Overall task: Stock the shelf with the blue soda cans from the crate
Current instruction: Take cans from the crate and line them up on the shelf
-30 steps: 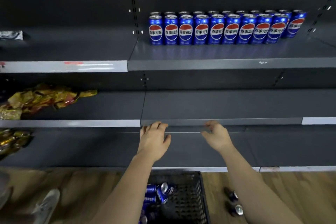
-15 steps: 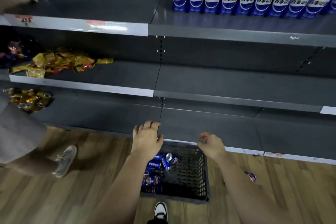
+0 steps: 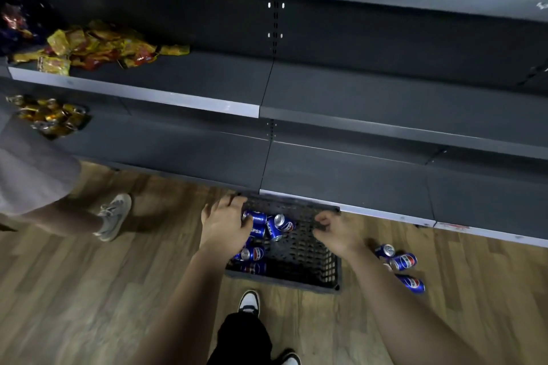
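Crinkled yellow foil packets [image 3: 98, 50] lie heaped at the far left of the dark metal shelf [image 3: 385, 92], and below them someone's grey laced sneaker [image 3: 114, 216] stands on the wood-plank floor [image 3: 89, 290]. Further along, the left grip [image 3: 225, 227] hangs released, fingers spread, over the left side of the black perforated plastic crate [image 3: 299, 278], where glossy blue soda cans [image 3: 268, 225] lie tumbled on their sides. The right grip [image 3: 338, 231], loosely curled and holding nothing, hovers at the crate's right rim, with a few loose cans [image 3: 403, 261] lying on the floor just beyond.
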### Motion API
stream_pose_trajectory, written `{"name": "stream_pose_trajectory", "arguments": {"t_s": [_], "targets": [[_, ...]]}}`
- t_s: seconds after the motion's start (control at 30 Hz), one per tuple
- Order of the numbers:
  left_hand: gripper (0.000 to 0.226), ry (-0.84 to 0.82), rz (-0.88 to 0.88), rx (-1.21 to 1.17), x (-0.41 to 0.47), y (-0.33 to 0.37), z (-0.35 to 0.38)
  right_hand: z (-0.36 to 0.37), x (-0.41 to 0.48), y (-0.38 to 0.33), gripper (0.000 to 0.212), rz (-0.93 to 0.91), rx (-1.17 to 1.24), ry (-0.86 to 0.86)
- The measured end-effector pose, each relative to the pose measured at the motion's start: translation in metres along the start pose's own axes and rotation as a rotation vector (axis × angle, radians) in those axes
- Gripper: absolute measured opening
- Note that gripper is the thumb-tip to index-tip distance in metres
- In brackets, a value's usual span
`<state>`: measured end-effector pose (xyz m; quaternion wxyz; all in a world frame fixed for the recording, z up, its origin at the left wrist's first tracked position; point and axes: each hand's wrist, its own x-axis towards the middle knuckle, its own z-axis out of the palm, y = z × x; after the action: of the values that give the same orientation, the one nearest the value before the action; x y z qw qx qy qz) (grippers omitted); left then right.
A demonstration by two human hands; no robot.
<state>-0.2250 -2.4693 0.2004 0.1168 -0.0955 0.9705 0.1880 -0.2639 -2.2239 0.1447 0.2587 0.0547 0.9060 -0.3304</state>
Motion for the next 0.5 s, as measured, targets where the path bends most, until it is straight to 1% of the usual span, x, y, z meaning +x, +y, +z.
{"name": "stream_pose_trajectory", "arguments": {"t_s": [0.17, 0.4, 0.5], "targets": [[0.044, -0.009, 0.001, 0.006, 0.032, -0.035, 0.039, 0.051, 0.046, 0.012, 0.043, -0.010, -0.042, -0.094], [0.040, -0.036, 0.006, 0.018, 0.090, -0.088, 0.140, 0.145, 0.135, 0.057, 0.049, -0.042, -0.070, -0.186], [0.043, -0.035, -0.001, 0.029, 0.113, -0.117, 0.192, 0.189, 0.176, 0.087, 0.047, -0.057, -0.105, -0.232]]}}
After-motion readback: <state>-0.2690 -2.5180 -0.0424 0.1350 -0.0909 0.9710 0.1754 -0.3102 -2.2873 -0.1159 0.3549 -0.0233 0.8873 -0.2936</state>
